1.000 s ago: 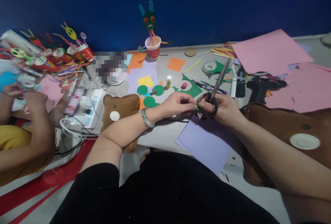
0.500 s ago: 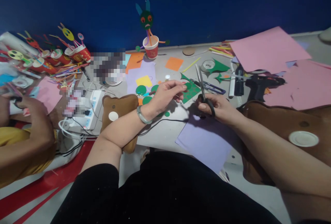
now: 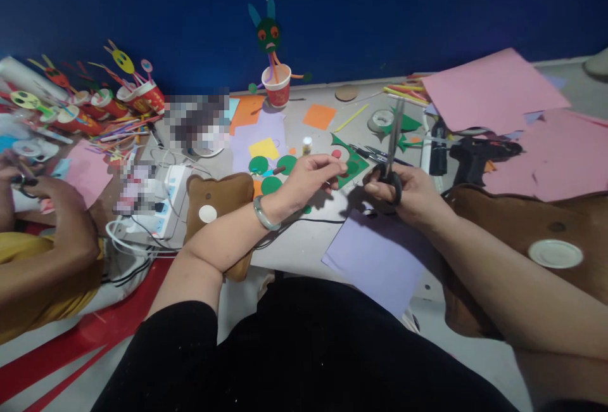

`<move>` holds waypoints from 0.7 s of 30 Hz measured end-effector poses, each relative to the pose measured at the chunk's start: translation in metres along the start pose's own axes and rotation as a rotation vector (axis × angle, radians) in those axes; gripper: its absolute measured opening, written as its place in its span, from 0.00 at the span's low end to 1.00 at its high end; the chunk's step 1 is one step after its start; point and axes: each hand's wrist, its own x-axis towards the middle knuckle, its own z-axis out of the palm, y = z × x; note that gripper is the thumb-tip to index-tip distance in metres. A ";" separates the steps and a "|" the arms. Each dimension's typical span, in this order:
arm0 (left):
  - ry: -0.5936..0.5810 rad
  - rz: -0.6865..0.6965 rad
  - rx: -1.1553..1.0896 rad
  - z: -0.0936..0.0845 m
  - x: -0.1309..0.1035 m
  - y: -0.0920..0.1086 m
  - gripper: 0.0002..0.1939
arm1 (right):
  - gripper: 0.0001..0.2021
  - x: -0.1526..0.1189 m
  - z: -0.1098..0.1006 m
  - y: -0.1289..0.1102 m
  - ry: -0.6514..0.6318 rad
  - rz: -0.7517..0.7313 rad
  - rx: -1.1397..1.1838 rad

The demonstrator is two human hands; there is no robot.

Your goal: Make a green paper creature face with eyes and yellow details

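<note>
My right hand (image 3: 414, 191) is closed around the black handles of a pair of scissors (image 3: 393, 136), whose metal blades point up and away from me. Just left of it, my left hand (image 3: 311, 180), with a bangle on the wrist, is closed in a pinch; whatever its fingertips hold is too small to make out. Beneath and beyond those fingertips lies a cut green sheet (image 3: 357, 170) with round outlines. Several green paper discs (image 3: 271, 186) rest beside my left wrist. A purple sheet (image 3: 375, 260) is spread below my right hand.
A red paper cup (image 3: 277, 90) with a green-faced figure stands at the back. At right are a black glue gun (image 3: 475, 158), pink sheets (image 3: 494, 92) and a brown cushion (image 3: 503, 241). A power strip (image 3: 173, 199) with cables lies left, near another person's arm (image 3: 71, 222).
The scissors have swung from leaning left to pointing nearly straight up. My left hand has shifted slightly down and to the right, still pinched.
</note>
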 end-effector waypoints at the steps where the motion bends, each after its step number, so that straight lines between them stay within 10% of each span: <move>1: -0.020 -0.001 0.017 0.002 -0.001 -0.003 0.15 | 0.25 0.000 0.001 0.001 0.033 -0.005 0.000; 21: -0.078 -0.061 -0.010 0.006 0.002 -0.018 0.19 | 0.22 0.004 -0.001 0.008 0.039 0.061 0.080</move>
